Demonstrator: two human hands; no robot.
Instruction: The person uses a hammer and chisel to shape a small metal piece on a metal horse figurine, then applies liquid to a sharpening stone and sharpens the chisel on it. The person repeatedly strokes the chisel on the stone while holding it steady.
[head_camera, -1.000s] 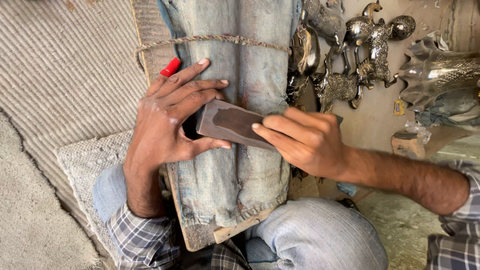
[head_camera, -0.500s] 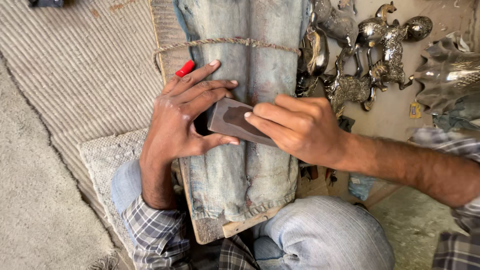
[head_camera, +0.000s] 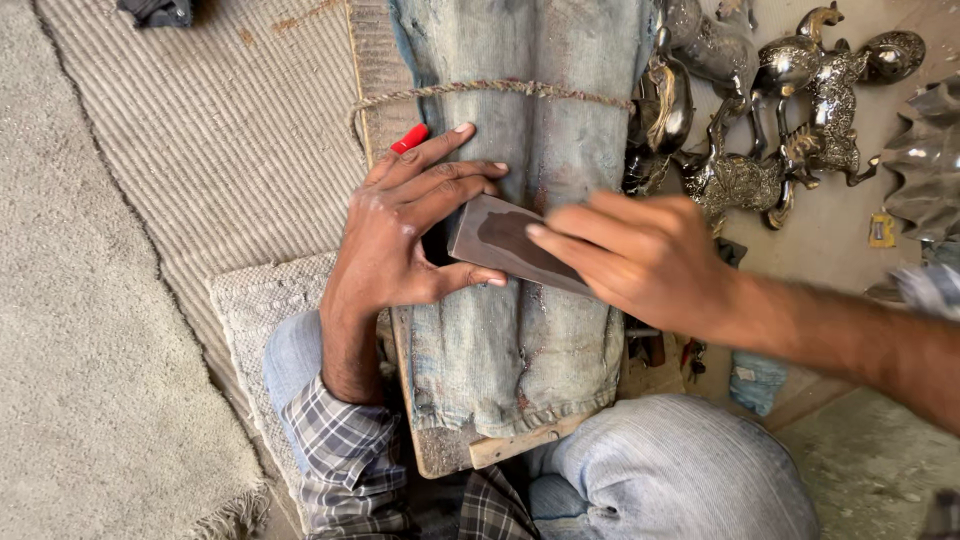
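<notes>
A flat, dark grey metal plate (head_camera: 505, 240) lies on a wooden board wrapped in worn blue denim (head_camera: 520, 360) and tied with a rope (head_camera: 500, 90). My left hand (head_camera: 405, 235) rests on the denim with fingers spread, its thumb and fingers bracing the plate's left end. My right hand (head_camera: 640, 260) presses down on the plate's right part with fingers extended; it looks blurred. A small red object (head_camera: 410, 138) peeks out from behind my left hand's fingertips. What the left palm covers is hidden.
Several shiny metal animal figurines (head_camera: 770, 110) lie on the floor to the right of the board. A ribbed grey mat (head_camera: 200, 150) and a shaggy rug (head_camera: 80, 380) lie on the left. My denim-clad knee (head_camera: 680, 470) is at the bottom.
The view has drifted, so everything sits further right. My right hand has slid slightly along the plate and now looks blurred. The left hand keeps its brace.
</notes>
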